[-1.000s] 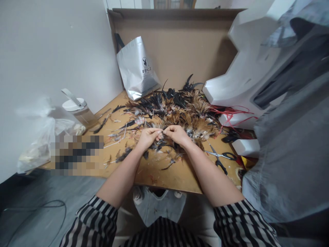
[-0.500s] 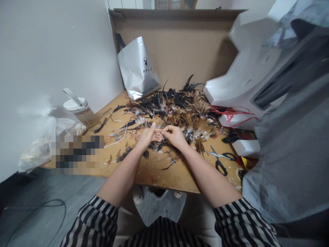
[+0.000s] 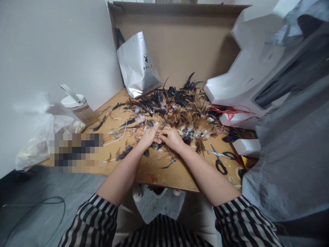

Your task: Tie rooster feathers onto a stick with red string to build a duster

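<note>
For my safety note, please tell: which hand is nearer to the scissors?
Right. The right hand is to the left of the scissors, not touching them; the left hand is farther left.

Wooden table (image 3: 174, 180) in front of me, top scuffed, reddish stain near front edge. Brown feathers (image 3: 195, 123) heaped at middle, black feathers (image 3: 151, 101) behind. Stray dark feather (image 3: 169, 162) closer to me. Black-handled scissors (image 3: 218, 158) on my right, blades spread. Silver PPGZ bag (image 3: 137, 68) at back. White-lidded container (image 3: 83, 111) on my left. Pixelated patch hides left front.
</note>
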Demonstrator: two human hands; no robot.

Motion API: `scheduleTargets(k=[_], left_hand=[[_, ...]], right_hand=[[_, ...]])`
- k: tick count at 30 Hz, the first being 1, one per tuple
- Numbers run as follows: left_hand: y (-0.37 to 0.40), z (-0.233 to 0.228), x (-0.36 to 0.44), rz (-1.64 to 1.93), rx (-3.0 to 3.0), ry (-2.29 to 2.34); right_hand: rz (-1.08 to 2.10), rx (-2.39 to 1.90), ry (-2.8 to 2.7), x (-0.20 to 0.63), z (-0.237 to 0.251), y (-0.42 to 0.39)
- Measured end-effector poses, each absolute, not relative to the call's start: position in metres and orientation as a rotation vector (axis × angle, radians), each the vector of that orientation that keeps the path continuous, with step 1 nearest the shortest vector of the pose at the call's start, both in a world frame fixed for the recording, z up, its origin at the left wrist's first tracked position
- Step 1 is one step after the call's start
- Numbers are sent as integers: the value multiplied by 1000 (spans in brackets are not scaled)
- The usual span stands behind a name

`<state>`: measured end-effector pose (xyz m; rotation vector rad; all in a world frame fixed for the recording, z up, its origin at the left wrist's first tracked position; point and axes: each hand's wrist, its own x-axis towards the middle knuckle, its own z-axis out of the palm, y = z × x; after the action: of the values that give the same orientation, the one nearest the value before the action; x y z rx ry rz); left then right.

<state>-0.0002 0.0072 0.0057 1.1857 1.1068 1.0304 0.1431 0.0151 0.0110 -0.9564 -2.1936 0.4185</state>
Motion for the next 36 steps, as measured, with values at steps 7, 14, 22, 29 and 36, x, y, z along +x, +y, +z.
scheduleTargets(k=[7,14,22,29,36], left_hand=[[4,7,0,1026,1312,1220],[6,3,1,959,1322,1238],[10,5,-2,933,1071,1101],[16,6,-5,954,915,1019],[15,-3,-5,934,994,1068]], right_hand=[[209,-993,-2424,140,8,13],[239,-875,-2554,141,7,16],[564,-1050,-2185,141,8,16],[1109,-1095,-1721,148,2,24],[817,-997,-2015,145,4,20]])
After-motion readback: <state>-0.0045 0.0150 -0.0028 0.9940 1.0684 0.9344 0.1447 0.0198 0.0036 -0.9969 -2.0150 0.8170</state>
